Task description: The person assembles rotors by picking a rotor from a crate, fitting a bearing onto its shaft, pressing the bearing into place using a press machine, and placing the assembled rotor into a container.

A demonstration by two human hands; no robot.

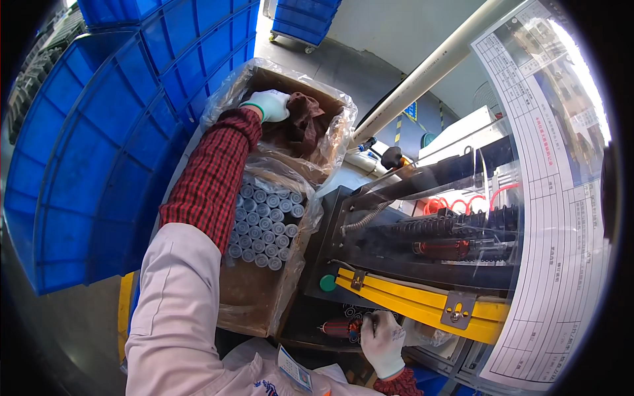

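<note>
My left hand (267, 104), in a white glove, reaches into the far part of a plastic-lined cardboard box (254, 310). Its fingers are closed against a bunched reddish-brown cloth (305, 125), though the fingertips are partly hidden. Low in the view, my gloved right hand (383, 343) closes around one end of a red and dark motor armature (340, 328), whose thin shaft points left. Rows of pale, translucent round-ended cylinders (264, 228) stand upright in the box's nearer part, below my left forearm.
Blue plastic crates (99, 152) rise on the left. To the right, a machine behind a clear cover holds another red armature (442, 249). A yellow bar (409, 303) crosses its front, with a green button (327, 283) beside it. Printed sheets (548, 264) hang far right.
</note>
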